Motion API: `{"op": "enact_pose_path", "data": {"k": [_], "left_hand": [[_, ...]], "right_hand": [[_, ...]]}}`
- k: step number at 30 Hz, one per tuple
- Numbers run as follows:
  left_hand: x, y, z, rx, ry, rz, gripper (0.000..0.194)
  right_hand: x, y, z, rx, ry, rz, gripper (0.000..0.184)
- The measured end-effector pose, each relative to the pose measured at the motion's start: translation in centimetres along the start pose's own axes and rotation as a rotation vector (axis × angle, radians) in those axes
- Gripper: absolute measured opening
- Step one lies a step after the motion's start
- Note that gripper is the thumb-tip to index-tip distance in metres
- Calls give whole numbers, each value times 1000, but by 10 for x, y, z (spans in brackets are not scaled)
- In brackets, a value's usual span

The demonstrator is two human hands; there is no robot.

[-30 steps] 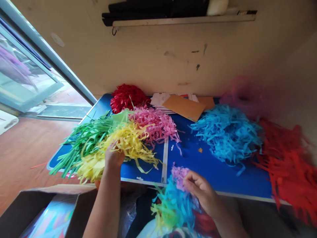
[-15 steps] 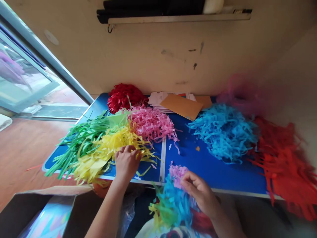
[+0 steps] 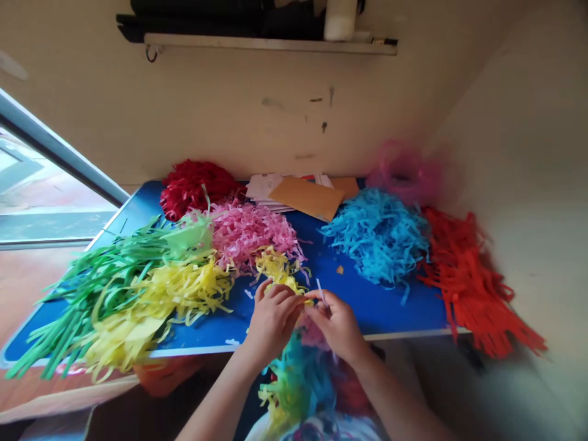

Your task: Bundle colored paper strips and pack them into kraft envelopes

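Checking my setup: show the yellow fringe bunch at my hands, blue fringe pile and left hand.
Yellow fringe bunch [image 3: 278, 268]: head view, middle strips.
Blue fringe pile [image 3: 379, 236]: head view, middle strips.
Left hand [image 3: 274, 315]: head view, its back.

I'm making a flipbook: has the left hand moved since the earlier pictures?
Yes, rightward. Judged against the brown envelope, the left hand has moved over the blue table to beside the right hand.

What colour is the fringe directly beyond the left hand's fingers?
The fringe is yellow, as the head view shows.
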State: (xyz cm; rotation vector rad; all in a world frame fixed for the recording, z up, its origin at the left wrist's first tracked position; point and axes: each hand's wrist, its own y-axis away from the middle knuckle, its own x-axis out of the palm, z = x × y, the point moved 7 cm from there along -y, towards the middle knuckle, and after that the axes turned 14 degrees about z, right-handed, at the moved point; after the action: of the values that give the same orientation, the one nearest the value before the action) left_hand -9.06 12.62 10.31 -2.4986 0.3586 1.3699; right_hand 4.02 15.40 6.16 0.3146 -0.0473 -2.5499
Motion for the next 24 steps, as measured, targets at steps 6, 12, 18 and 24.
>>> {"op": "enact_pose_path", "data": {"k": [6, 12, 18, 24], "left_hand": [[15, 2, 15, -72, -20, 108, 24], [-23, 30, 93, -307, -355, 162, 46], [-76, 45, 81, -398, -404, -108, 22], [-8, -8, -8, 134, 6, 323, 45]], "right_hand": [[-9, 10, 16, -176, 139, -96, 17], [-51, 45, 12, -61, 107, -198, 21], [-43, 40, 12, -95, 102, -141, 17], [-18, 35, 31, -219, 86, 64, 8]]}}
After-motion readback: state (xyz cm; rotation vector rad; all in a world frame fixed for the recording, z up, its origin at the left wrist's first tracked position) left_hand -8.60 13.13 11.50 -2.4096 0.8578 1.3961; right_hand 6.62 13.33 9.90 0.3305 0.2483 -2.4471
